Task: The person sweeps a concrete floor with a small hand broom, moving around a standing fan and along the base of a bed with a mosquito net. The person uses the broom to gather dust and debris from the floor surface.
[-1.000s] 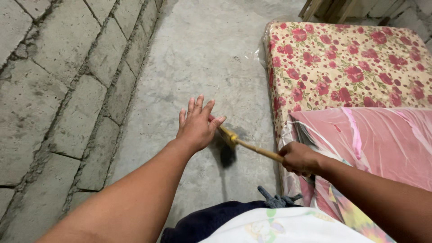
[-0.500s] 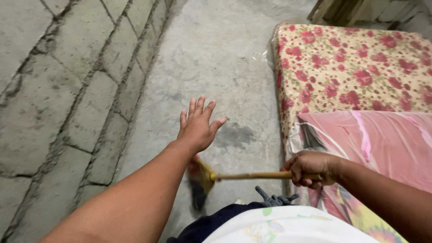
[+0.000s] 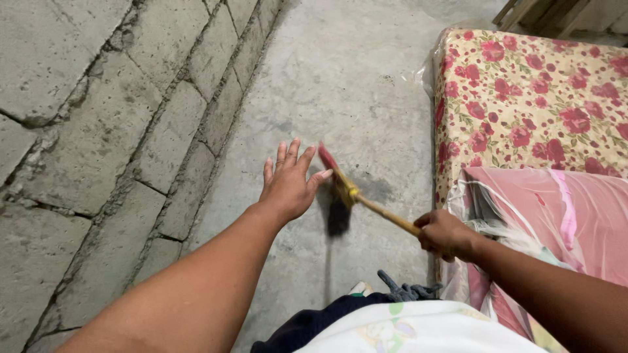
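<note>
My right hand grips the wooden handle of a small broom with a yellow and red head and dark bristles. The broom head is on the concrete floor, just right of my left hand. My left hand is stretched forward over the floor, palm down, fingers spread, holding nothing. Its thumb is close to the broom head. A dark patch on the floor lies behind the broom.
A concrete block wall runs along the left. A floral mattress in clear plastic lies on the right, with a pink plastic-wrapped bundle on top. Wooden slats stand at the far right. My dark shorts and white shirt fill the bottom.
The broom swung from near my body back out along the floor to beside my left hand. My right hand moved forward with it. My left hand stayed spread.
</note>
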